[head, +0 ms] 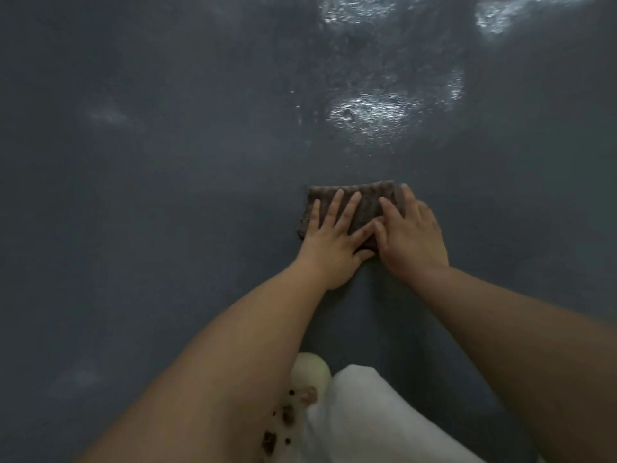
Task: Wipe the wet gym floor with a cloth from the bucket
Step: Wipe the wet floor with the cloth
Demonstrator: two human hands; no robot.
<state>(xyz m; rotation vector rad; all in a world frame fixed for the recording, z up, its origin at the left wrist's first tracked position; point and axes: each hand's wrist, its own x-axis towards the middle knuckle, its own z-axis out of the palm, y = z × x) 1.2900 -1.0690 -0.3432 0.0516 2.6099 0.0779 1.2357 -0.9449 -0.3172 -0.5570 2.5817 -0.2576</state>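
A folded brown cloth [364, 198] lies flat on the dark grey gym floor [167, 195] ahead of me. My left hand [334, 235] presses on its left half with straight, spread fingers. My right hand [410, 232] presses on its right half, fingers straight, and covers the cloth's right edge. The two hands touch at the thumbs. No bucket is in view.
Shiny wet patches [370, 111] glisten on the floor beyond the cloth and at the top right [507, 15]. My knee in light trousers [367, 419] and a pale shoe tip [310, 369] sit at the bottom, between my forearms.
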